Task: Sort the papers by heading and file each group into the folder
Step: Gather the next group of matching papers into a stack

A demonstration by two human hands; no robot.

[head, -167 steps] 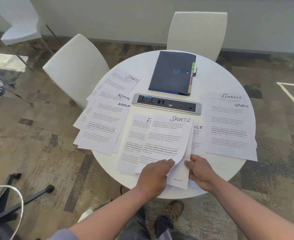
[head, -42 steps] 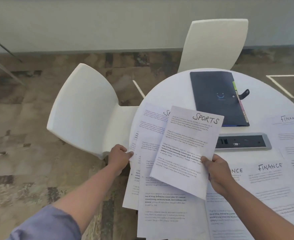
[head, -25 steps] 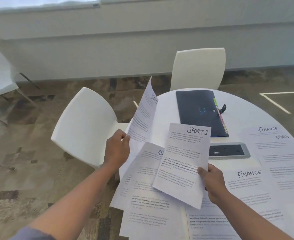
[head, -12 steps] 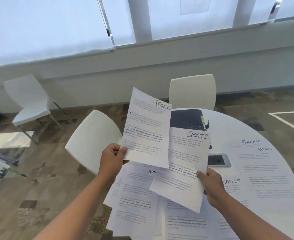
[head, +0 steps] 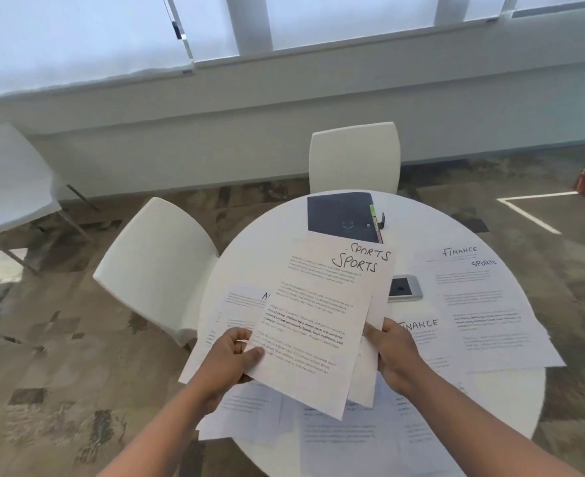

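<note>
Papers headed SPORTS – two sheets [head: 318, 315], overlapped, front one slightly lower – held above round counter [head: 428, 222]. Left hand [head: 231, 356] pinches front sheet's lower left edge, thumb on top. Right hand [head: 392, 352] grips stack's right edge, fingers curled round it. Dark folder [head: 339, 215] lies closed at counter's far side, coloured tabs on right edge. FINANCE sheets [head: 484, 304] lie flat at right; more sheets [head: 236, 304] under hands. White chair [head: 153, 263] at left.
</note>
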